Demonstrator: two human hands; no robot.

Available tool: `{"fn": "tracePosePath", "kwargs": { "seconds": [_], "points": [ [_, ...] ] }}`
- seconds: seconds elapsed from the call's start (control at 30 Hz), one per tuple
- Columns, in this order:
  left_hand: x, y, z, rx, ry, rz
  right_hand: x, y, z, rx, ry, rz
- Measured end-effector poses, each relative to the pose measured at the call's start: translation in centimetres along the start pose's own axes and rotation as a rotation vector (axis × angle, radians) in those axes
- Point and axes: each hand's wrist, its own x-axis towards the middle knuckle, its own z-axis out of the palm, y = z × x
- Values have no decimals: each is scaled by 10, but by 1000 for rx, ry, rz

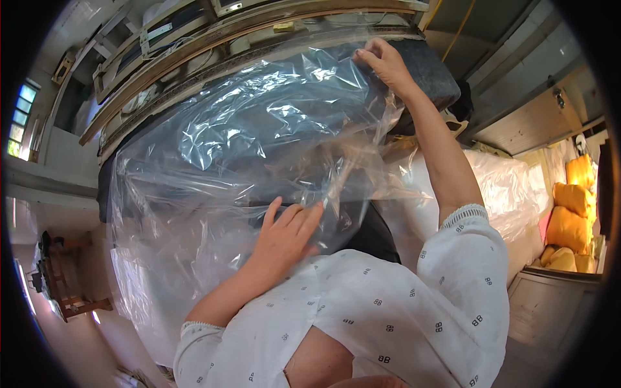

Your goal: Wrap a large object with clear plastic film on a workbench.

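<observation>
A large sheet of clear plastic film [259, 132] lies wrinkled over a dark surface [424, 68] and hangs down toward my body. My left hand [288, 233] rests on the near part of the film with its fingers stretched out and slightly apart. At the far right corner, my right hand [386, 63] has thumb and fingers pinched together on the film's edge. Folds of film run down from that hand along the right side. Whether the film is one layer or a bag, I cannot tell.
Long wooden rails [187, 48] run behind the covered surface, with a small yellow object [283, 28] among them. On the right lies a pile of plastic-wrapped white material [504, 181]. Beyond it, yellow-orange bundles [572, 204] are stacked above a cabinet [550, 307]. A wooden stand [65, 278] is at the left.
</observation>
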Motion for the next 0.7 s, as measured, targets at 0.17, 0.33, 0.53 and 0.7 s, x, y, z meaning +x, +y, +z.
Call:
{"fn": "tracePosePath", "kwargs": {
  "seconds": [0.17, 0.33, 0.53, 0.7],
  "points": [
    [-31, -51, -29, -549, 126, -200, -6, -32, -6, 26, -29, -86],
    [-159, -127, -185, -1102, 1409, -762, -27, -111, -5, 141, -314, 62],
    [-114, -81, -210, 254, 1520, -301, -96, -206, 37, 81, -465, -418],
    [56, -37, -183, 628, 739, 177, -127, -228, 28, -86, -406, -490]
  ]
}}
